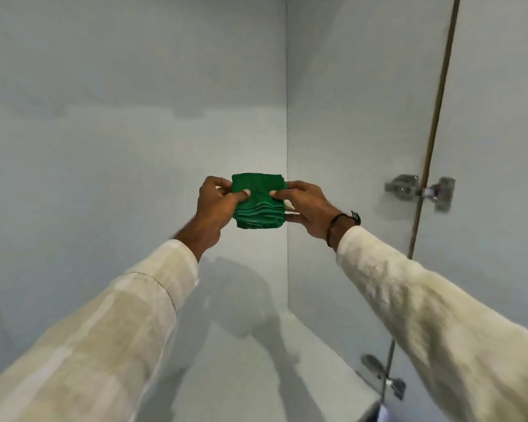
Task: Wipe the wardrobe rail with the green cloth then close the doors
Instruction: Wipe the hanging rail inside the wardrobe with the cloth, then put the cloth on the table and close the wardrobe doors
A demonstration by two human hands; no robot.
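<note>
A folded green cloth [258,202] is held up in front of me inside a pale wardrobe. My left hand [215,208] grips its left edge, thumb on top. My right hand [305,205] grips its right edge, a dark bracelet on that wrist. Both arms wear cream sleeves. The wardrobe's right door [497,147] stands open at the right, hung on a metal hinge [421,190]. No rail shows in this view.
The wardrobe's back panel [134,147] and right side panel [348,117] meet in a corner behind the cloth. The floor panel [241,376] lies below with my shadow on it. A second hinge [384,379] sits low on the right.
</note>
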